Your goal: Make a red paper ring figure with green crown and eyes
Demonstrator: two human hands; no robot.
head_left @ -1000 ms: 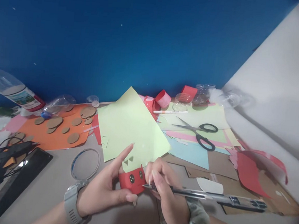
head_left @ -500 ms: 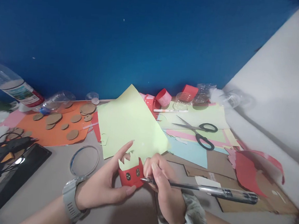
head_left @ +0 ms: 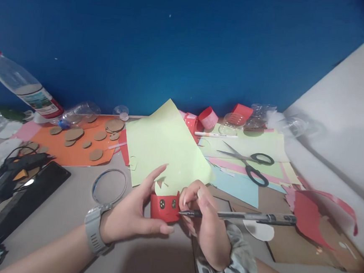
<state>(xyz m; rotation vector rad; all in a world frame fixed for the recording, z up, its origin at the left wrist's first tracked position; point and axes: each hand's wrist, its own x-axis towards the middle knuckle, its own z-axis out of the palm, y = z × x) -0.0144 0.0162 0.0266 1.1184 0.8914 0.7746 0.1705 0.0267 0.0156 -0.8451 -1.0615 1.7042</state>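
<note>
A small red paper figure (head_left: 164, 211) has two dark, shiny eyes and a jagged pale-green paper top (head_left: 167, 189). My left hand (head_left: 132, 212), with a grey watch on its wrist, curls around the figure's left side. Its thumb runs along the lower edge and its forefinger points up behind the green top. In my right hand (head_left: 203, 218) a clear ballpoint pen (head_left: 241, 216) is pinched between thumb and fingers. The pen's tip is at the figure's right edge; whether it touches I cannot tell. Beyond both hands lies a large pale-green sheet (head_left: 163, 139).
Black-handled scissors (head_left: 252, 163) lie open on coloured paper at right. A roll of tape (head_left: 109, 186) sits left of my hands. Cardboard discs (head_left: 74, 134) rest on orange paper (head_left: 82, 156). A bottle (head_left: 31, 91) leans at far left, near a black glue gun (head_left: 18, 174).
The view has shifted, so most things appear farther right. The red figure has turned more level, and my left thumb now stretches below it. The pen lies flatter, its tip still beside the figure.
</note>
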